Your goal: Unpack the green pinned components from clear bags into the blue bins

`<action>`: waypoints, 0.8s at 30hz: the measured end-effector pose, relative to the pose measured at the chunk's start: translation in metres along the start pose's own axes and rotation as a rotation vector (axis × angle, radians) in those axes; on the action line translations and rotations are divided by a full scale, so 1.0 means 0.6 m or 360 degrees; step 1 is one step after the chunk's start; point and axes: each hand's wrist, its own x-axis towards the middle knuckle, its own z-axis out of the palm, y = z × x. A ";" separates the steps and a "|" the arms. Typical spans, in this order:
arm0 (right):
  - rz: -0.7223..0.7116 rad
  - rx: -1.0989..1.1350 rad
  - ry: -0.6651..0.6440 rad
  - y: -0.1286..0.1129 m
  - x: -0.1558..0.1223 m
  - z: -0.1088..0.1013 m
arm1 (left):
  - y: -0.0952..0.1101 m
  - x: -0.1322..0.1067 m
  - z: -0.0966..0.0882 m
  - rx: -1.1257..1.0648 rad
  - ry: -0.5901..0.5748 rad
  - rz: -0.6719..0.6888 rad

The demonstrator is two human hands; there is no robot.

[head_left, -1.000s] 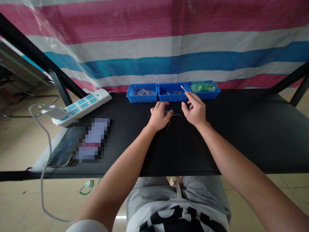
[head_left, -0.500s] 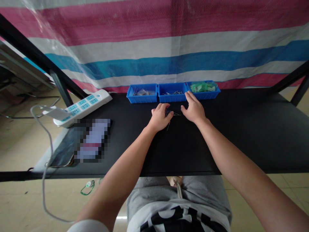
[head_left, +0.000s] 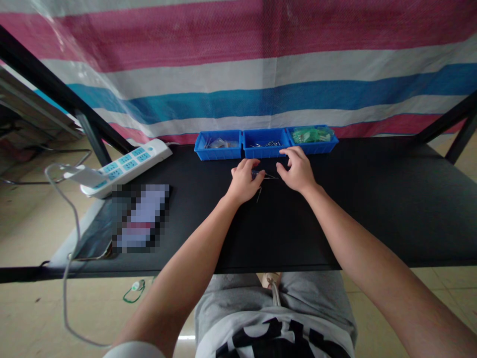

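Note:
My left hand (head_left: 245,180) is over the middle of the black table, fingers curled and thumb bent in. Between its thumb and fingers shows a small bluish item, mostly hidden. Thin metal rods (head_left: 271,177) stick out to its right, and another thin metal rod (head_left: 259,195) points down below the thumb. My right hand (head_left: 297,170) hovers just in front of the bins, with thumb and fingers apart and nothing between them. Its fingertips are close to the front of the middle blue bin (head_left: 261,152), which contains loose metal pieces.
A left blue bin (head_left: 219,154) has clear bags in it; a right blue bin (head_left: 316,148) contains green packets. On the left lie a white power strip (head_left: 126,166) with a plugged-in charger and a blurred-out flat object (head_left: 143,214). A striped sheet (head_left: 238,74) hangs behind the black table (head_left: 391,209).
My right hand has drawn back slightly from the bins and its fingers are more bent. My left hand stays almost in place over the metal rods.

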 end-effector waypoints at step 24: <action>-0.0109 -0.0329 -0.0632 -0.031 -0.011 -0.006 | -0.003 0.000 0.004 0.0006 -0.0084 0.0002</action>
